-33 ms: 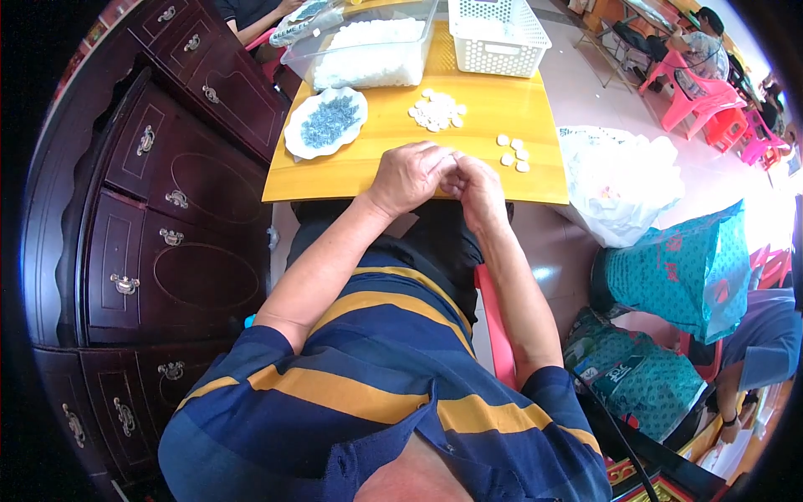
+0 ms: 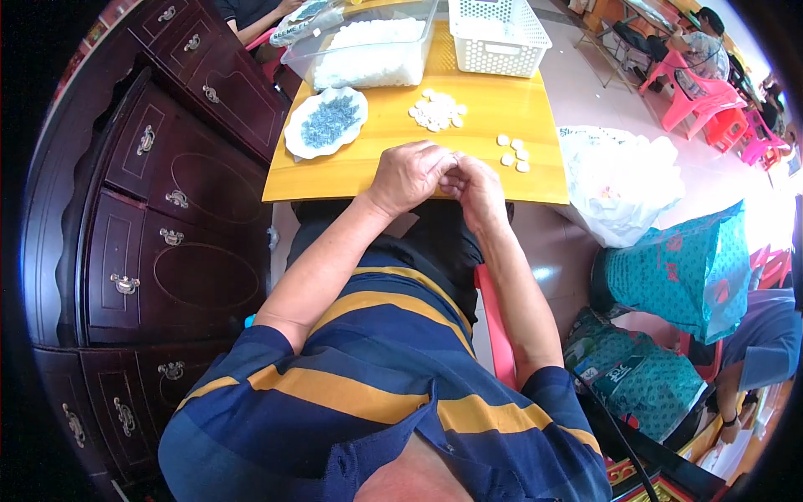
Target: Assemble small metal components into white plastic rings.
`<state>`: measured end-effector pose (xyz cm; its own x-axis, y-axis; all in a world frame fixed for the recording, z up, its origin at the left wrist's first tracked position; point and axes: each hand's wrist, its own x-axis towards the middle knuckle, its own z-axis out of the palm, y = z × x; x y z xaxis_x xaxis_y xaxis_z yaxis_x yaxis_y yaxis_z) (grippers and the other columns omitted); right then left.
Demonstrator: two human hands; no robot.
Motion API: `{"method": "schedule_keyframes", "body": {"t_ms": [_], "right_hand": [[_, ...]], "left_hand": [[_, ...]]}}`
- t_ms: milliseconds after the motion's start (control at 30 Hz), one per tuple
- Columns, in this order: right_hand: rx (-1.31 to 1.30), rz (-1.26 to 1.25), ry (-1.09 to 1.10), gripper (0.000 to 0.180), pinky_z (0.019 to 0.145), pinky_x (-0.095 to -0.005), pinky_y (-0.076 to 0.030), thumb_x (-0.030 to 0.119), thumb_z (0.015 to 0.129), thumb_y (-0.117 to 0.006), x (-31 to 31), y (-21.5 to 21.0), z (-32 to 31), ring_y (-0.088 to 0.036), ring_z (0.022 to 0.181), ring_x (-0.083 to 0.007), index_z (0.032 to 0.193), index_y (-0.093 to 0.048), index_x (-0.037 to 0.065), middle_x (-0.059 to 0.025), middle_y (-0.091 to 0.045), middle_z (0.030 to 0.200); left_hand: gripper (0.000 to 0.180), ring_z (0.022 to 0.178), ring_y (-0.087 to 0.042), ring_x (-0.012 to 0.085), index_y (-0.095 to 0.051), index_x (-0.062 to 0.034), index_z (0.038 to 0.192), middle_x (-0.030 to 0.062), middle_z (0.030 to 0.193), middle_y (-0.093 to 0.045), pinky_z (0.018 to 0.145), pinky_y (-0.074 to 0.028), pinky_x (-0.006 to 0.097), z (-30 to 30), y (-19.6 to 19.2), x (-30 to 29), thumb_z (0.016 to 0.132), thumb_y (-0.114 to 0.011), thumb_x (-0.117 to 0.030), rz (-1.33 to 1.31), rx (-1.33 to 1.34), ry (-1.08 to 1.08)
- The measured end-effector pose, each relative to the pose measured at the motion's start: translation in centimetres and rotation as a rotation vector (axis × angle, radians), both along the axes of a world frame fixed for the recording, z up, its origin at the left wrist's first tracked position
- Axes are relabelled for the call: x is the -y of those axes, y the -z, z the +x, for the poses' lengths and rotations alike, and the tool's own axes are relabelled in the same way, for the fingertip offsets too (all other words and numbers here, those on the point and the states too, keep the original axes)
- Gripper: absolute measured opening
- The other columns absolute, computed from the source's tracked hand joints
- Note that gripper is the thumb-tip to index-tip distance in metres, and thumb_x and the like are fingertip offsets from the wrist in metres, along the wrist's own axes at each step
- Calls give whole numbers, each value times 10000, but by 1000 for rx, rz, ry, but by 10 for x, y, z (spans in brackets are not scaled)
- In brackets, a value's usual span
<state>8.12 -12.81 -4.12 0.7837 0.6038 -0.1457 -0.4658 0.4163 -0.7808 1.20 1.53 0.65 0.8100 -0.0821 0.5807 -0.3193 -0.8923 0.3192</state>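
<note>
1. Yellow table (image 2: 368, 171) beside a dark cabinet (image 2: 159, 226).
2. Four loose white discs (image 2: 512, 153) and one heap of white discs (image 2: 437, 110).
3. One plate (image 2: 294, 142) holds blue bits; one clear tub (image 2: 368, 52) holds white pieces; one white basket (image 2: 498, 33).
4. Left hand (image 2: 410, 174) and right hand (image 2: 477, 186) are pressed together at the table's near edge; what they pinch cannot be told.

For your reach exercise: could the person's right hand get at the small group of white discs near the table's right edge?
Probably yes: the right hand sits just short of the white discs, with only bare yellow table between.
</note>
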Motion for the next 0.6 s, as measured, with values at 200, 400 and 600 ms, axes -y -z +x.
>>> {"method": "schedule_keyframes", "body": {"t_ms": [200,400,600], "right_hand": [[42,16,-44,237,723,-248,-532,237,1028,-550,5,-7,-2,-650,776,-128,1032,-664,29,-56,-690,911],[154,-32,-20,206,676,-222,-479,229,995,-635,4,-5,-1,-630,744,-83,968,-699,36,-15,-695,849],[253,-83,-1,190,675,-201,-437,208,995,-640,2,0,0,-592,732,-52,947,-708,38,7,-687,828]], "left_hand": [[165,845,-706,299,-724,-16,1035,140,934,-719,733,-569,351,0,-8,1,902,-676,-102,-115,50,84],[274,925,-720,286,-708,-6,1144,177,1062,-729,808,-568,342,-1,3,-3,886,-702,-97,-409,-157,106],[299,933,-716,313,-715,-22,1141,185,1047,-733,837,-562,364,-4,-7,4,855,-731,-110,-269,-175,16]]}}
